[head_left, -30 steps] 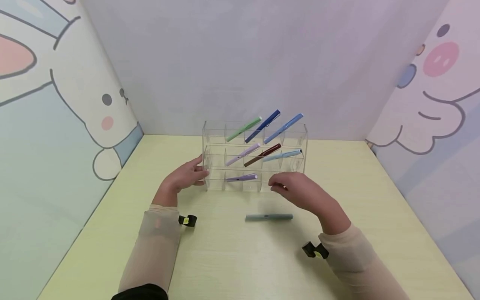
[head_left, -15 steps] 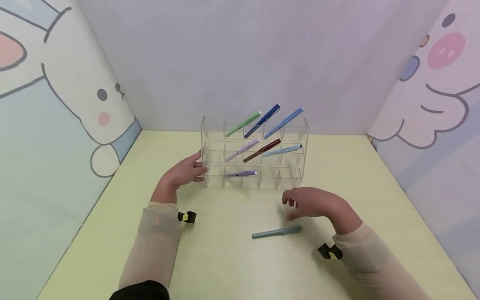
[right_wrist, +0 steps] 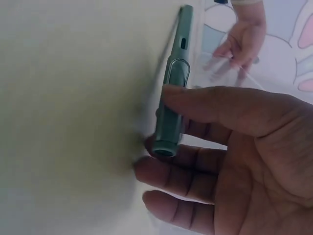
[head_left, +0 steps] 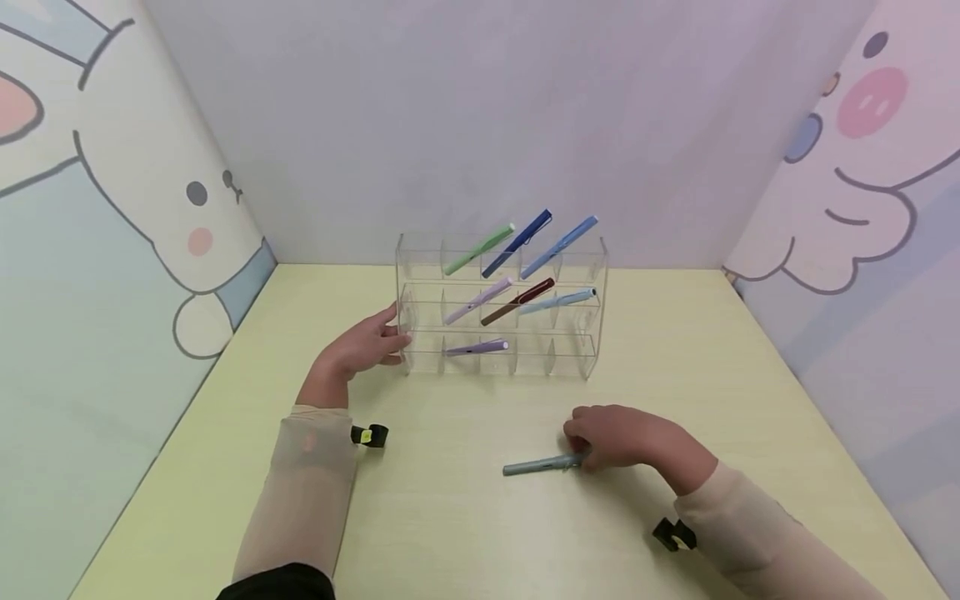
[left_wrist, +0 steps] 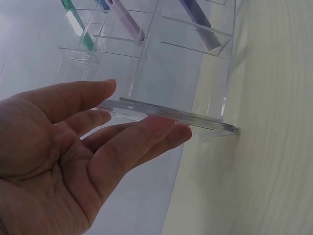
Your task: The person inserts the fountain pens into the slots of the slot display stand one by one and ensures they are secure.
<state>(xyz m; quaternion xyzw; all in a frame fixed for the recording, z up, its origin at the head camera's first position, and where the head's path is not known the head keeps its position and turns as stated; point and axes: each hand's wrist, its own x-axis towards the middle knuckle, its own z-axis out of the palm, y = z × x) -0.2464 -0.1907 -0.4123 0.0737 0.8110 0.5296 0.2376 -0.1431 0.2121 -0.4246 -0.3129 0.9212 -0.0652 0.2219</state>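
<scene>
A clear acrylic pen rack [head_left: 498,363] with three tiers stands at the middle of the table. My left hand [head_left: 363,343] holds its left side panel [left_wrist: 176,115]; in the left wrist view the fingers lie along the panel's outer face, with the thumb by its edge. Toward the front lies a grey-green capped pen [head_left: 536,467]. My right hand [head_left: 618,437] pinches its cap end, thumb on the cap [right_wrist: 170,115] and fingers behind it. The pen's other end points left.
Several pens lean in the rack: green [head_left: 480,250], dark blue [head_left: 517,243] and blue [head_left: 560,247] on top; lilac [head_left: 478,300], brown [head_left: 517,302] and light blue [head_left: 558,302] midway; a purple one [head_left: 477,347] below. Walls surround the table [head_left: 450,533].
My right hand has come from the rack's lower right down to the pen and taken its cap end. The pen has shifted toward the front right and turned slightly. My left hand stays at the rack.
</scene>
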